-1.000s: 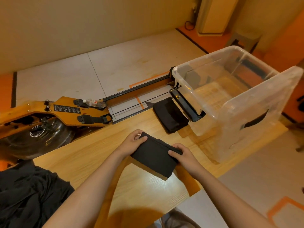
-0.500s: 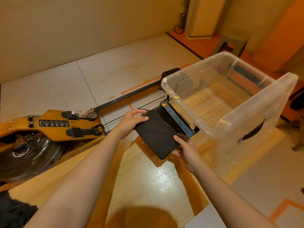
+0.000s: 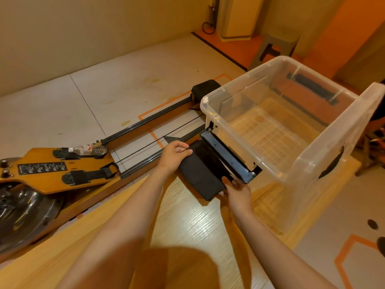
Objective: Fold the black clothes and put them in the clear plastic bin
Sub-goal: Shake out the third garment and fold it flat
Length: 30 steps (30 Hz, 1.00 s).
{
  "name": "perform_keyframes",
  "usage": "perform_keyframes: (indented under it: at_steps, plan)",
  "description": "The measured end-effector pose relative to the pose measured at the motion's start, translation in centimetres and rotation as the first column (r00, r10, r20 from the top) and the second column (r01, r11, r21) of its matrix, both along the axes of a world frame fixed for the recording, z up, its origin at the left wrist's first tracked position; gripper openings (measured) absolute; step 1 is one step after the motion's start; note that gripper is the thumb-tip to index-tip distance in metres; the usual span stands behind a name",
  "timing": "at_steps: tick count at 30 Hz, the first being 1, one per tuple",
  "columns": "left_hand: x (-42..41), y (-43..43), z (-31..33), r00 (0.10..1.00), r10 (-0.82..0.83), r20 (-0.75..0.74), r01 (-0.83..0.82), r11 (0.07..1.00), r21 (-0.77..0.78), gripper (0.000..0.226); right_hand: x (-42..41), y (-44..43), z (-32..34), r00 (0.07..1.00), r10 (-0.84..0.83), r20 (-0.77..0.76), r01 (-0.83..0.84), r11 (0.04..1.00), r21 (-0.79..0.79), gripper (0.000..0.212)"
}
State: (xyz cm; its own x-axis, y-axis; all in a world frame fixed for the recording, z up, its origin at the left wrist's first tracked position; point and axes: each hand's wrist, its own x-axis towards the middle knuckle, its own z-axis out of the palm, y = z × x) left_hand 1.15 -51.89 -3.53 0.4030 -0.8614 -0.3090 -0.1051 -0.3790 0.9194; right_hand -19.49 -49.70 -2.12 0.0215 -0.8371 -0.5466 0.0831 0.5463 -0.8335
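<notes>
A folded black cloth [image 3: 200, 174] lies low over the wooden table [image 3: 198, 226], right against the clear plastic bin [image 3: 250, 80]. My left hand [image 3: 175, 156] grips its far left edge with fingers curled over it. At the near right corner, my right hand [image 3: 235, 190] holds it beside the bin's black latch handle [image 3: 227, 159]. A darker black layer shows under the cloth next to the latch; I cannot tell whether it is a separate piece. The bin stands upright on the table's right end, and nothing shows inside it.
A wooden rowing machine [image 3: 52, 170] with a water bottle [image 3: 89, 150] on it lies on the floor beyond the table's far edge. Its rail [image 3: 150, 119] runs behind the bin. A stool [image 3: 277, 46] stands at the back right.
Both hands carried the folded cloth from the table's middle away to the spot beside the bin, over the folded piece lying there. The loose black pile at the left has left the view.
</notes>
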Motion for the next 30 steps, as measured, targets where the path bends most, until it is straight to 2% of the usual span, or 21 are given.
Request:
perform_keyframes:
  at_steps: [3, 5, 8, 11, 15, 20, 24, 30]
  plan:
    - [0.3, -0.1, 0.1, 1.000, -0.014, 0.019, 0.015, 0.999, -0.042, 0.020, 0.4, 0.2, 0.0, 0.998, -0.057, 0.000, 0.057, 0.997, -0.042, 0.013]
    - [0.7, -0.3, 0.4, 1.000, -0.021, -0.005, 0.020, 0.997, -0.072, 0.021, 0.6, 0.4, 0.1, 0.996, -0.090, -0.002, 0.090, 0.994, -0.062, 0.022]
    - [1.3, -1.1, 0.7, 0.998, -0.036, -0.046, 0.030, 0.993, -0.112, 0.022, 0.9, 0.4, 0.2, 0.992, -0.127, 0.004, 0.127, 0.989, -0.080, 0.023]
    - [1.5, -1.3, 0.1, 0.999, -0.041, -0.015, 0.039, 0.993, -0.111, 0.023, 0.8, 0.3, 0.0, 0.987, -0.153, 0.053, 0.155, 0.987, -0.032, 0.017]
    - [1.5, -0.5, -1.6, 0.999, 0.024, 0.022, -0.021, 0.992, -0.126, 0.027, 0.2, 0.5, -0.6, 0.995, -0.099, -0.006, 0.099, 0.995, 0.009, 0.024]
    - [0.9, -0.1, -2.2, 0.999, 0.036, 0.038, -0.030, 0.986, -0.166, 0.025, 1.2, 0.8, -0.6, 0.984, -0.176, 0.037, 0.176, 0.984, -0.006, 0.032]
    - [0.9, -0.1, -2.1, 0.999, 0.028, 0.036, -0.022, 0.985, -0.171, 0.025, 2.3, 0.5, -0.2, 0.962, -0.259, 0.083, 0.255, 0.965, 0.054, 0.023]
    - [0.5, -0.3, -0.7, 0.998, 0.062, 0.029, -0.054, 0.975, -0.215, 0.033, 2.2, 0.4, 0.3, 0.963, -0.270, 0.020, 0.269, 0.961, 0.063, 0.023]
